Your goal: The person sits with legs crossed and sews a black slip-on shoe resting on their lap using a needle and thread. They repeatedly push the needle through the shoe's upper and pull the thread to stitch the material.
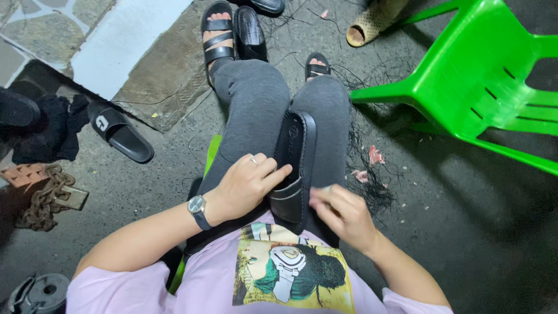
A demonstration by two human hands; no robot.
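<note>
I am seated with a black slide sandal [294, 166] lying lengthwise between my thighs, toe end pointing toward my knees, strap end near my waist. My left hand [247, 185] rests on my left thigh, fingers curled against the sandal's left edge, holding it steady; a ring is on one finger and a wristwatch [197, 207] on the wrist. My right hand [339, 210] sits just beside the strap on its right side, fingers pinched narrow; I cannot tell what they hold. Black thread [366, 174] lies in loose tangles on the floor beside my right leg. A matching black sandal [119, 132] lies on the floor well to my left. A green plastic chair [476, 75] stands at my right. A rusty chain [43, 200] lies near the floor's left edge.
</note>
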